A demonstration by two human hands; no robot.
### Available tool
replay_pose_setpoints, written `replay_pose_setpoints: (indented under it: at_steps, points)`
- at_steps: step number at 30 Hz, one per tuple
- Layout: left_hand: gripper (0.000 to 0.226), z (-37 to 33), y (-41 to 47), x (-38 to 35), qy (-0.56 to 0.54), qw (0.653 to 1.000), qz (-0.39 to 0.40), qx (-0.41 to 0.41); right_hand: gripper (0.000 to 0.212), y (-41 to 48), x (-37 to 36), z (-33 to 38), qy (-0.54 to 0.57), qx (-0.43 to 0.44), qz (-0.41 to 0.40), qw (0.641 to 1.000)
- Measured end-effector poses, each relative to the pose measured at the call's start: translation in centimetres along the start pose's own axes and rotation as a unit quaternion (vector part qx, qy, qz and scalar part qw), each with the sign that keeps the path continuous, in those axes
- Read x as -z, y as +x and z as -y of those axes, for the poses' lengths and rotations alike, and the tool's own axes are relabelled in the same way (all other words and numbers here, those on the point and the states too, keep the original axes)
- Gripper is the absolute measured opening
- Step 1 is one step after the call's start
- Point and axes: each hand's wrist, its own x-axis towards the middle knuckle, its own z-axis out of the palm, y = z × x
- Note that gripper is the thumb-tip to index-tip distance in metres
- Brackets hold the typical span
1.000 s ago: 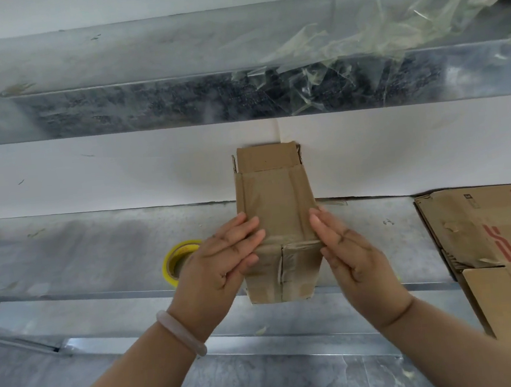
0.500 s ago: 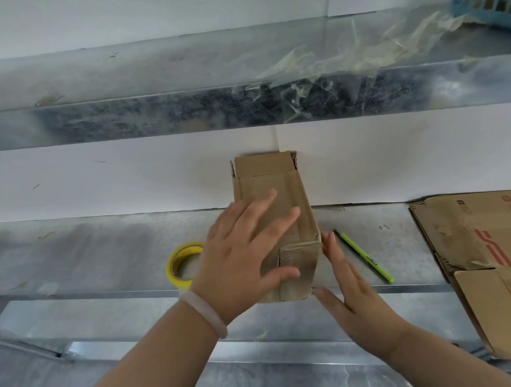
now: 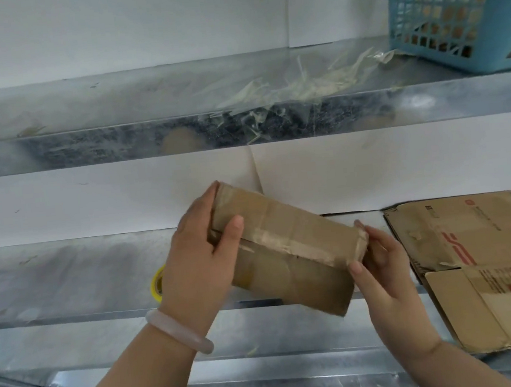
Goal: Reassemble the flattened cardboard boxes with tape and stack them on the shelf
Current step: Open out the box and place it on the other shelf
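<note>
**Taped Cardboard Box Held Above the Lower Shelf**

**Materials and shapes.** The cardboard box (image 3: 288, 252) is a small, elongated carton of brown corrugated board. Its faces are creased and worn. A glossy, wrinkled strip of clear tape runs along its lengthwise seam, and more tape wraps over both ends. The flattened cardboard boxes (image 3: 489, 264) lie in a loose pile on the right, with red and black print and frayed edges. A yellow ring (image 3: 157, 285), probably a tape roll, is mostly hidden behind the left hand. Crumpled tape scraps (image 3: 285, 90) hang over the edge of the upper shelf (image 3: 87, 147). A blue plastic lattice basket (image 3: 462, 17) stands at that shelf's right end.

**Hand pose.** The left hand (image 3: 198, 261) grasps the box's left end, with the thumb laid across the near face and the fingers wrapped behind. A pale, smooth bangle (image 3: 180, 334) sits on that wrist. The right hand (image 3: 384, 280) clasps the box's right end between the thumb and the fingers. The box is lifted clear of the lower shelf (image 3: 53, 275) and tilted, with its left end higher than its right.

**Surface and room.** Both shelves are dull, mottled sheet metal. White wall panels (image 3: 92, 199) with a vertical joint close off the back.
</note>
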Motion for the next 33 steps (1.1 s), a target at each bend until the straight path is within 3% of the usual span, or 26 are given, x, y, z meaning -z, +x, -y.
replay_pose_setpoints:
  at_steps: [9,14,18,22,33]
  points:
    - [0.037,5.7,0.4,-0.9,-0.048,0.967,0.094,0.233,0.052,4.7,-2.4,0.4,-0.143,-0.130,0.091,0.977]
    - [0.031,7.8,1.4,-1.8,-0.047,0.964,0.115,0.233,0.042,6.4,-4.1,-2.2,-0.219,-0.157,0.115,0.956]
    - [0.032,9.7,1.6,-2.6,-0.041,0.948,0.124,0.291,0.048,7.8,-5.7,-3.2,-0.229,-0.149,0.117,0.955]
    - [0.030,11.2,1.6,-3.1,-0.103,0.939,0.110,0.310,0.052,9.0,-6.5,-3.6,-0.264,-0.147,0.117,0.946]
    - [0.028,13.0,4.4,-3.8,-0.023,0.939,0.191,0.285,0.033,11.3,-7.3,-4.3,-0.401,-0.133,0.114,0.899]
